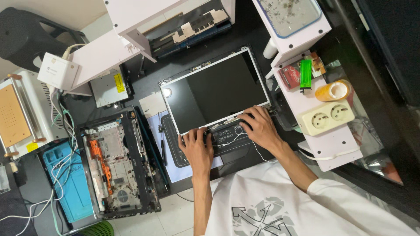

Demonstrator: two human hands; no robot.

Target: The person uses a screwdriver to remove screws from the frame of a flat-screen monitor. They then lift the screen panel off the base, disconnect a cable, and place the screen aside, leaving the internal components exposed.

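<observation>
Centre of head view: bare laptop LCD panel (215, 91) lying flat and slightly rotated on black desk (183, 65), glass dark, metal frame edges exposed, glare spot near its left edge. Left hand (196, 146) at panel's lower-left corner, fingers curled down onto the bottom edge and the dark lid shell (232, 142) under it; pressing or pinching, not a full grasp, cannot tell more. Right hand (261, 126) at lower-right corner, fingers spread and bent over the bottom edge near the hinge area, fingertips touching frame. Thin white cable (234, 140) looping across shell between both hands. Judged thin, light, stiff but brittle: glass likely cracks under twist or point pressure, so best held by metal side frame with both hands, never on the face; cable probably snags if lifted fast. Left of panel: opened laptop base (118, 164) with orange parts, blue mat (72, 183), white cables. Right: white shelf (326, 135) with cream double socket (326, 117), green lighter (306, 74), yellowish tape roll (334, 90). Top: white shelving, another stripped chassis.
</observation>
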